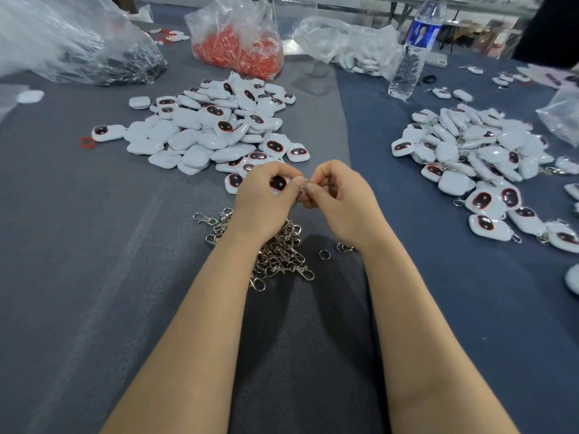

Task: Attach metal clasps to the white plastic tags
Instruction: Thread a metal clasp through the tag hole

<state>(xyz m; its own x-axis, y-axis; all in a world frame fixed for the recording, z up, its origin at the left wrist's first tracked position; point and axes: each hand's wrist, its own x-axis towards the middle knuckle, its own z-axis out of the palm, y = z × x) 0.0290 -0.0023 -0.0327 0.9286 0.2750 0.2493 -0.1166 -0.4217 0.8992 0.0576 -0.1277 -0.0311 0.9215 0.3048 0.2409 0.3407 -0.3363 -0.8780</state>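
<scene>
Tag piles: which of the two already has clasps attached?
The right-hand pile: silver clasps show among it, while the centre pile has none visible.

Water bottle (410, 57) standing at the back, plastic bag of red pieces (241, 48), red ring (86, 141) on grey cloth (78, 245)

1. White tag (278, 183): rounded square, dark oval face ringed in red, tucked under the curled fingers (275, 170) of the left hand (263, 198).
2. Metal clasp (303, 187): silvery, tiny, pinched right where both sets of fingertips meet, at that tag's edge, mostly hidden.
3. Loose clasp heap (279, 249): tangled, on the near side of the fingers, under the wrists.
4. Bare tag pile (216, 123): just beyond the fingers and leftward, faces mixed up and down.
5. Clasped tag pile (470, 158): well off to the right of the fingers.
</scene>
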